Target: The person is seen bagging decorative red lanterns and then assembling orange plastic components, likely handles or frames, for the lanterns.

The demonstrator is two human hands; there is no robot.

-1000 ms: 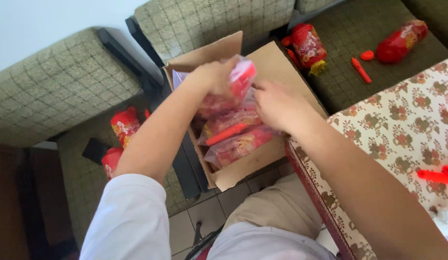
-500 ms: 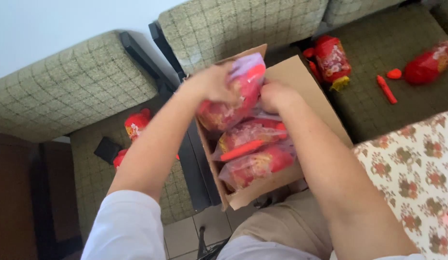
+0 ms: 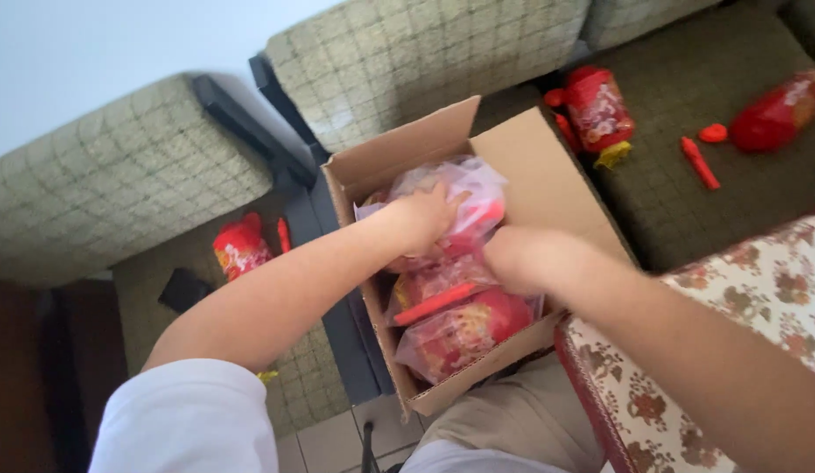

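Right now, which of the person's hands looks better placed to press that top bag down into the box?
Probably the left hand: it lies flat on the top bag in the cardboard box. The right hand sits lower, beside it.

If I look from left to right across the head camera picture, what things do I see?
Red packet on the left chair → cardboard box with the left hand and right hand inside → red packet on the sofa → small red stick → red packet at the far right.

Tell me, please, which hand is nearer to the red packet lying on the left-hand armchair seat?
Left. The left hand is in the cardboard box, on the side towards the red packet; the right hand lies further across the box, away from it.
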